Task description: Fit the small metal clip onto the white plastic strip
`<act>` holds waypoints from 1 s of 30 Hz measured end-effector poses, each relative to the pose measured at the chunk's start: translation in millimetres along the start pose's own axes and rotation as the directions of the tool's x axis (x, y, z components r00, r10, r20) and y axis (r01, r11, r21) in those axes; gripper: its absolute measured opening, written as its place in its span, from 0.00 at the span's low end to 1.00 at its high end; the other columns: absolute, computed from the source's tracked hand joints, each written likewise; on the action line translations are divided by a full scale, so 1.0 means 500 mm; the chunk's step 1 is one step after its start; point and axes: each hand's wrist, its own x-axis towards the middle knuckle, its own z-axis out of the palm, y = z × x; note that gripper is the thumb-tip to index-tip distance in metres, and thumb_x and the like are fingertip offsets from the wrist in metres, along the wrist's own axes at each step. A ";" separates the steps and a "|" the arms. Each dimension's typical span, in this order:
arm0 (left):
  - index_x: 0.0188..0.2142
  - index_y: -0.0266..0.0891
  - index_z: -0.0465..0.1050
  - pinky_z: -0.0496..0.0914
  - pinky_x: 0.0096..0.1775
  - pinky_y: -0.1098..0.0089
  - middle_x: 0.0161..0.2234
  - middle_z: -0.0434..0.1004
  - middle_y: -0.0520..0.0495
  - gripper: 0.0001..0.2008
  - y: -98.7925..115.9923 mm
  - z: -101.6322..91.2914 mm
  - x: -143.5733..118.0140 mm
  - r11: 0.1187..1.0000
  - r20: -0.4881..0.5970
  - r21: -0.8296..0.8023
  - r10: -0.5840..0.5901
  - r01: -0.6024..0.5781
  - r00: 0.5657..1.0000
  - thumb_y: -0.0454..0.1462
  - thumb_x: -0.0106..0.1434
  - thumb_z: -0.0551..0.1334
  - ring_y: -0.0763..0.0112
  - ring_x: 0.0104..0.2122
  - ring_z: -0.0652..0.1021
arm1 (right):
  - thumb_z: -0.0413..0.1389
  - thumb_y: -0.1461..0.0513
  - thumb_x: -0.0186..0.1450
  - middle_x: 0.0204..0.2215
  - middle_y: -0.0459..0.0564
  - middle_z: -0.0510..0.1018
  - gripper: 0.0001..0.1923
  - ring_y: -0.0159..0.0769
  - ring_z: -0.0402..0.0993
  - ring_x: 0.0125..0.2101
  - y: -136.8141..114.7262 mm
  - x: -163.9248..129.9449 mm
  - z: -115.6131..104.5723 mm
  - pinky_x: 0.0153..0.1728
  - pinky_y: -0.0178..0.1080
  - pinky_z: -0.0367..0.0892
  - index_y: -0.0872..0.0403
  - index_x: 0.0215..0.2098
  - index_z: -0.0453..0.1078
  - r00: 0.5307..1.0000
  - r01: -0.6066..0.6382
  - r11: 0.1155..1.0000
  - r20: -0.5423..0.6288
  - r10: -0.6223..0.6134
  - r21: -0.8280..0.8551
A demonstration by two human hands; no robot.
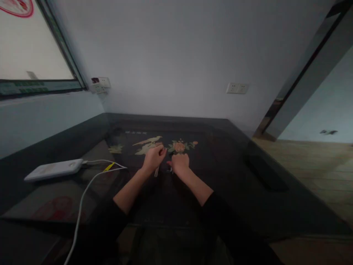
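**Dim room, daylight from one side**

We see a dim, underexposed picture. The only strong light comes from the large pale window (pixel 30 44) at upper left, which is blown out to near white. It falls across the grey plaster wall (pixel 171 55) and fades toward the right. The dark glossy tabletop (pixel 248 173) swallows most detail and carries a faint sheen along its far edge. Our left hand (pixel 153 158) and right hand (pixel 179 163) are soft and slightly smeared, and what lies between them cannot be made out. The white flat power bank (pixel 53 169) reads brightest on the table. Straight lines bow at the edges, and the black sleeves at the bottom sink into shadow.
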 end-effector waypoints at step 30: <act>0.45 0.36 0.72 0.70 0.38 0.67 0.43 0.77 0.41 0.18 0.115 0.081 -0.056 0.645 0.326 -0.701 -0.091 0.305 0.941 0.45 0.61 0.58 0.62 0.41 0.76 | 0.59 0.55 0.59 0.26 0.45 0.73 0.14 0.30 0.71 0.22 0.158 -0.106 0.015 0.19 0.31 0.63 0.54 0.39 0.65 0.990 0.128 0.131 -0.120 -0.067 0.983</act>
